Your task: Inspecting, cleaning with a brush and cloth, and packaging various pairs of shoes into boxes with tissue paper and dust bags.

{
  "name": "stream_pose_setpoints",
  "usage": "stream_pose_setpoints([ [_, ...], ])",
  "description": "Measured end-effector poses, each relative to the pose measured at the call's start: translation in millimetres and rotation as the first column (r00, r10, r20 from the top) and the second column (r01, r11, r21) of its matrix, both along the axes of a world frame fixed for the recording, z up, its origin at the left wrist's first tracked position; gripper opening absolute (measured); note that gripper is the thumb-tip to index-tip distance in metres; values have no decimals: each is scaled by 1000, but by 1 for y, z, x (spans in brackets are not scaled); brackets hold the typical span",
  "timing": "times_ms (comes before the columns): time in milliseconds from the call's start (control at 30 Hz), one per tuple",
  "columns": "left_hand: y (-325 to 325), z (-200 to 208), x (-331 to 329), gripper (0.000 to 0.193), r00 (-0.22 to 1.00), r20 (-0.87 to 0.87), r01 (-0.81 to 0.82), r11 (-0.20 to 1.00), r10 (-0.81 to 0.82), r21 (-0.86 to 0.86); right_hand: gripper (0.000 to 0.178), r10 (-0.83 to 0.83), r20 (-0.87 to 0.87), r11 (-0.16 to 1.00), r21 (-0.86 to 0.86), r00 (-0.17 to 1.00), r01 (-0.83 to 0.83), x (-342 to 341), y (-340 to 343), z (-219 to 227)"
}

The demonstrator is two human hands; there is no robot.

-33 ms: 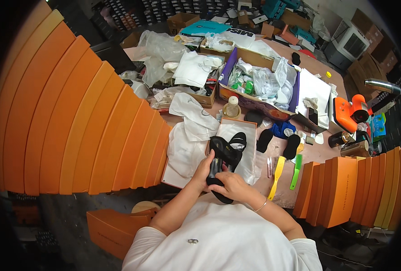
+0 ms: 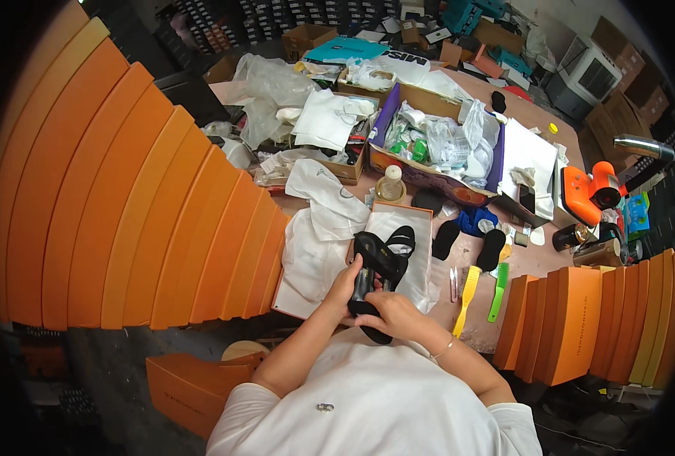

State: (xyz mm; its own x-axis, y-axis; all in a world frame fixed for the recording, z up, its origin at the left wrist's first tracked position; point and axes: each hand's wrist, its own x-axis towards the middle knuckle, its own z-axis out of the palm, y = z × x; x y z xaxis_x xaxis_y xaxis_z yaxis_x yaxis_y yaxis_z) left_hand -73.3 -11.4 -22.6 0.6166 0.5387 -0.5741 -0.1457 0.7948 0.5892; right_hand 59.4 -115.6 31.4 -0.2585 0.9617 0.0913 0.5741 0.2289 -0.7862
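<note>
My left hand (image 2: pixel 341 290) is closed around the side of a black sandal (image 2: pixel 374 252), its thumb along the edge near the broad strap. On the heel end of the same sandal, my right hand (image 2: pixel 399 313) presses with bent fingers, partly hiding the insole. A second black sandal (image 2: pixel 403 239) with crossed straps lies behind and partly under the held one; the overlap hides much of it. Both are over an open, paper-lined shoebox (image 2: pixel 421 218). White tissue paper (image 2: pixel 312 247) spreads out at the box's left side.
Orange shoeboxes stand in a tall row at left (image 2: pixel 147 213) and a lower row at right (image 2: pixel 573 323). Right of the box lie a yellow brush (image 2: pixel 468 300), a green comb (image 2: pixel 498 292) and black pads (image 2: pixel 491 249). A glass bottle (image 2: pixel 390 185) and purple carton (image 2: pixel 437 176) stand behind.
</note>
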Motion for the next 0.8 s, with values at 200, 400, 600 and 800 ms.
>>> stream_pose_setpoints([
  [200, 48, 9, -6, 54, 716, -41, 698, 716, -697, 7, 83, -3, 600, 961, 223, 800, -163, 46, 9, 62],
  [400, 48, -29, 20, 32, 620, -126, 780, 594, -774, 196, 88, 283, 287, 959, -96, 915, -266, 68, 18, 19],
  [600, 94, -76, -10, 61, 540, -700, 793, -5, 467, 609, 71, -567, -690, 731, -673, 450, -111, 105, -31, -38],
  [800, 145, -143, -13, 40, 534, -717, 821, -69, 448, 567, 75, -508, -754, 861, -425, -416, -281, 96, -27, -61],
])
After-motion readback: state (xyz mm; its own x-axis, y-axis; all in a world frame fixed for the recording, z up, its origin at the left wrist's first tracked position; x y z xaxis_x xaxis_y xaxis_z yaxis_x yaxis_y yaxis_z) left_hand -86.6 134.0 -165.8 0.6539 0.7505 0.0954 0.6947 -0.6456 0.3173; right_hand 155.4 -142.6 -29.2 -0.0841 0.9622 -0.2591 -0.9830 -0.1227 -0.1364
